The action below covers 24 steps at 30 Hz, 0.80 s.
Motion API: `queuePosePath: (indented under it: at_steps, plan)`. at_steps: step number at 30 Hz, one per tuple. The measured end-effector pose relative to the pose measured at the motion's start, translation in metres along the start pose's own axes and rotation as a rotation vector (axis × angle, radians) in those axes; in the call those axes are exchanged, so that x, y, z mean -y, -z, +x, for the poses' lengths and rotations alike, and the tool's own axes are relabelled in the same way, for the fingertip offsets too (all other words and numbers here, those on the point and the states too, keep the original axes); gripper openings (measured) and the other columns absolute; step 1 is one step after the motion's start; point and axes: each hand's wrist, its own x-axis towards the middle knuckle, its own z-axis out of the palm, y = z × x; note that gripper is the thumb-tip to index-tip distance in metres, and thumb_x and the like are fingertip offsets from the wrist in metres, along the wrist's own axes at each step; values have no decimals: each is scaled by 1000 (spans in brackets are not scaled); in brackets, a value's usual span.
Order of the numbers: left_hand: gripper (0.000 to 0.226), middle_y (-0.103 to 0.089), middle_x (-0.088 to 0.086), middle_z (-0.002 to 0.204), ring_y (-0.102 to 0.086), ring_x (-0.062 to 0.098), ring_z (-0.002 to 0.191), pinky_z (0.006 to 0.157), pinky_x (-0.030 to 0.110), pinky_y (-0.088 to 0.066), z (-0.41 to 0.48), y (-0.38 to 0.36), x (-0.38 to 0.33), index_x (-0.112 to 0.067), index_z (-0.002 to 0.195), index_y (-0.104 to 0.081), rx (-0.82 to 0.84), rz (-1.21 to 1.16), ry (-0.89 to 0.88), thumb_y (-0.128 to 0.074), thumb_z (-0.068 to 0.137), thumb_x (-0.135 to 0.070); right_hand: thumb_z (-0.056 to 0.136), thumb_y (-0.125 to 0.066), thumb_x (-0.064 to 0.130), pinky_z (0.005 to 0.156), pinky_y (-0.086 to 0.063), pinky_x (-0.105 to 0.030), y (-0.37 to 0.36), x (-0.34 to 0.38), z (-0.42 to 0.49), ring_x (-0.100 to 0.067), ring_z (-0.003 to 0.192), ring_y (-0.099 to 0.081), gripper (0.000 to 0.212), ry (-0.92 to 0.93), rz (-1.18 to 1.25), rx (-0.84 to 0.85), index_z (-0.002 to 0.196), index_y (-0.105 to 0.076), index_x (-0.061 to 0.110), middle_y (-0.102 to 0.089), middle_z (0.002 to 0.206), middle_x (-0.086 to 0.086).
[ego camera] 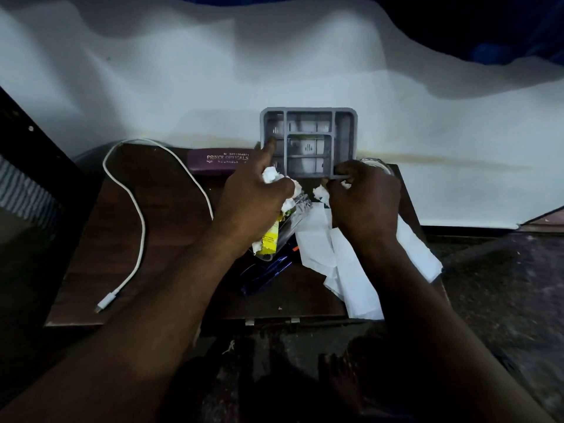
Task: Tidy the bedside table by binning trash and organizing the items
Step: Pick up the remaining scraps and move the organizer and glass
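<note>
Grey divided tray [354, 135], crumpled white tissue [271, 176], perhaps yellow wrapper [270, 239]

The one clear piece of lettering is on the maroon glasses case [213, 163] at the back of the table. In pale capitals its lid reads "PRINCE OPTICALS". Above the name runs a smaller line that begins with "M" and goes on as a row of digits, too blurred to read with certainty. Below the name is another small line of capitals, also too blurred to make out. The left hand [253, 196] grips a yellow packet [270, 238] with dark small print that is too fine to read. The grey tray [351, 132], held at its near rim by the right hand [366, 199], shows only small raised bar marks in its compartments, not letters.
</note>
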Motion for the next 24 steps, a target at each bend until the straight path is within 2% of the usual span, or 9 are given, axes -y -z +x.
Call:
queuePosePath:
  at_steps: [1,2,5,7,10,13,15,20,24]
  plan:
    - [85,-51,-1,155,-63,21,124,99,38,-55,0,0,0,-51,153,-37,1,9,-32,-67,77,-25,85,-75,17,70,-30,-13,0,0,0,-22,90,-71,15,-17,19,-8,98,-82,17,-80,93,-4]
    - [85,-51,-1,155,-63,19,124,99,37,-55,-1,0,-1,-56,150,-36,-7,6,-62,-66,78,-22,85,-75,17,71,-31,-12,1,0,1,-20,89,-70,15,-37,42,-8,98,-82,17,-80,93,-4]
    - [79,-69,-10,124,-65,-3,88,85,27,-56,2,3,3,-52,147,-46,-128,-37,-62,-68,81,-15,87,-76,20,69,-29,-11,2,-4,5,-17,92,-70,15,-95,46,5,101,-81,18,-79,97,-2]
    - [72,-68,-15,112,-68,2,89,88,32,-58,8,9,6,-42,144,-54,-242,-64,1,-67,76,-21,87,-76,23,67,-28,-10,0,-10,7,-17,94,-68,15,-117,20,20,101,-81,18,-79,98,-2]
    - [63,-70,-7,113,-68,16,99,94,35,-56,15,22,11,-32,139,-59,-299,60,57,-63,76,-24,86,-76,27,66,-29,-12,-5,-17,9,-17,97,-68,16,-151,9,50,100,-81,20,-78,99,0]
    - [49,-73,-5,112,-70,18,99,92,32,-57,18,32,16,-32,120,-70,-246,229,59,-57,74,-27,87,-76,26,72,-31,-17,-7,-21,9,-20,100,-67,18,-154,-20,74,103,-81,20,-78,103,-2]
    - [51,-75,-8,110,-71,19,102,94,35,-56,17,35,19,-35,115,-74,-189,309,54,-52,69,-30,87,-75,23,73,-31,-17,-7,-22,9,-20,100,-66,17,-154,-23,71,103,-80,20,-77,104,-2]
    - [54,-70,-11,130,-62,12,123,107,32,-48,19,35,24,-42,126,-69,-54,391,10,-59,76,-24,88,-74,24,65,-25,-21,-12,-27,12,-14,83,-53,11,-123,-16,85,93,-76,15,-73,94,-5]
    - [55,-65,-9,138,-60,15,126,104,26,-46,25,35,31,-43,132,-65,-5,444,32,-63,83,-18,88,-74,28,67,-27,-25,-14,-27,13,-21,86,-58,12,-115,-35,97,91,-75,16,-72,93,-4]
